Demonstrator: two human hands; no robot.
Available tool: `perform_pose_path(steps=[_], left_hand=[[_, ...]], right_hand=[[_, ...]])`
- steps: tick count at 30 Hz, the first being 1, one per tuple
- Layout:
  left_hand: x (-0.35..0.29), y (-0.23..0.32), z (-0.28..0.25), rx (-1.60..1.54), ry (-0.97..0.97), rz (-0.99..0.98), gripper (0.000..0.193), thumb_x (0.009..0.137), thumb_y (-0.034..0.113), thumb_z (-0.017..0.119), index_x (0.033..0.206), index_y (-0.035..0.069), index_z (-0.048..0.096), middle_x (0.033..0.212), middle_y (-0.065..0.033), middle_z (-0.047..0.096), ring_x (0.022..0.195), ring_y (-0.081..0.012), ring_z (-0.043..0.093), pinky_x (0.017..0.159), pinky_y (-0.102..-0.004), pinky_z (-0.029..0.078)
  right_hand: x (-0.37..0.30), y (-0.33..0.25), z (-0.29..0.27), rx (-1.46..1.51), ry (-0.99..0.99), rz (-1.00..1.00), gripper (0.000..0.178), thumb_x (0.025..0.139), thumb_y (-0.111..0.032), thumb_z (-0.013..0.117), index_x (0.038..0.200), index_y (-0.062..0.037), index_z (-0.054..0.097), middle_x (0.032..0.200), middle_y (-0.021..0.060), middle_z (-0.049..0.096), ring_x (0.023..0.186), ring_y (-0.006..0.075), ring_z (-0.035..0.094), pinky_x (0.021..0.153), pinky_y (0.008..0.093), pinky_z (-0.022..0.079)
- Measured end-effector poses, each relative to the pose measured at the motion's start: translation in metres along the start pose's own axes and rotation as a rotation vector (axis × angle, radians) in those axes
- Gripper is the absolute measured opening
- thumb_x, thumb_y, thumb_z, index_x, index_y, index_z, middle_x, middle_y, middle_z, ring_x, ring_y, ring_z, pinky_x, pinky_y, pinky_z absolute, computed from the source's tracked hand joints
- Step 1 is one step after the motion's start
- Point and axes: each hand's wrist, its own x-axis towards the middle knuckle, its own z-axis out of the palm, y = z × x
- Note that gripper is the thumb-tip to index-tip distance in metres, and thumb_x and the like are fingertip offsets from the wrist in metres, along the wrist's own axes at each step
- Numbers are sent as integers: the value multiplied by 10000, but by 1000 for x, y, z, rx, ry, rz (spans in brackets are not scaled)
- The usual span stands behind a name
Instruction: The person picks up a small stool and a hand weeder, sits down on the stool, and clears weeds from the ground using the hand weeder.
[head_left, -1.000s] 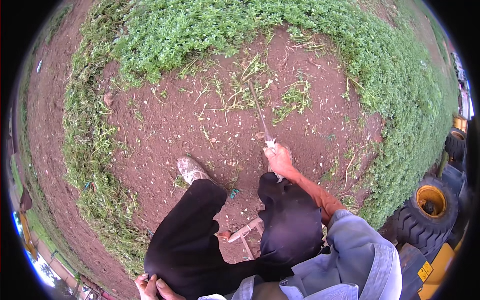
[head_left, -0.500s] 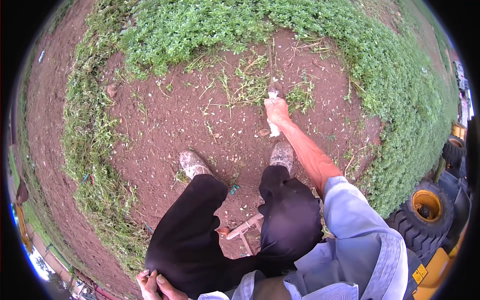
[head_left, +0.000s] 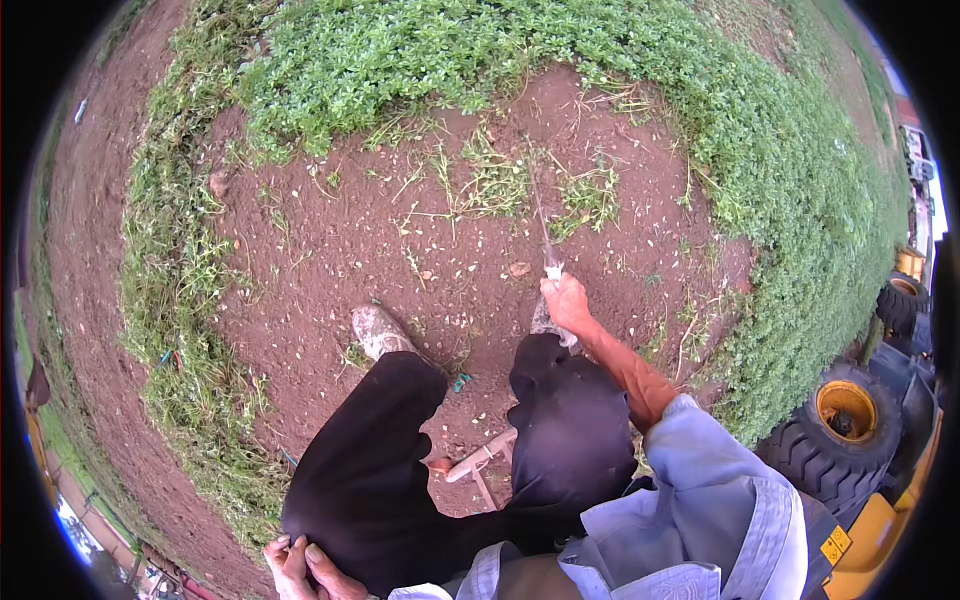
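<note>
My right hand (head_left: 567, 304) is wrapped round the white-bound handle of a long, thin-bladed hand tool (head_left: 544, 228), just above my right shoe. The blade points away from me over bare brown soil, and its far end lies between two small heaps of uprooted weeds, the left heap (head_left: 495, 182) and the right heap (head_left: 590, 200). Down at the lower left, beside my bent left knee, my left hand (head_left: 312, 572) has its fingers curled together at the black trousers. What it pinches, if anything, is hidden.
Dense green plants (head_left: 400, 60) border the soil ahead and on the right. A strip of pulled weeds (head_left: 185, 290) runs along the left. Under me shows a low wooden stool (head_left: 480, 456). A yellow vehicle with a big black tyre (head_left: 845, 412) stands at the right.
My right hand has drawn the tool back toward my right shoe, its blade now slanting across the soil away from the plant edge. My left hand stays by the knee.
</note>
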Motion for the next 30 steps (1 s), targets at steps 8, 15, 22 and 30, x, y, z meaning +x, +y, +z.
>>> perform_pose_path(steps=[8,15,22,30], left_hand=[[-11,-12,-6,6,10,55,180,886,44,570,923,-122,629,864,-213,636,841,-367,596,821,-455,479],[9,-1,6,-126,113,79,103,745,-30,679,779,-121,644,653,-217,617,538,-324,574,541,-380,489],[17,5,8,-96,164,125,87,775,-36,664,795,-119,654,669,-224,628,574,-329,595,570,-382,504],[5,-18,19,41,172,365,41,799,-67,646,835,-86,656,626,-212,610,529,-298,590,516,-395,511]], right_hand=[[39,-25,-35,93,212,-83,380,884,-328,633,990,36,621,918,264,675,933,423,660,804,471,503],[139,-129,11,266,226,27,298,832,-254,607,828,43,625,593,123,604,557,218,631,528,393,502],[-19,-56,28,127,-196,-187,412,868,-339,626,1055,27,624,921,254,677,928,408,666,801,466,510],[154,-90,-23,436,266,81,353,876,-318,614,846,33,622,701,169,659,607,260,669,606,393,530]])
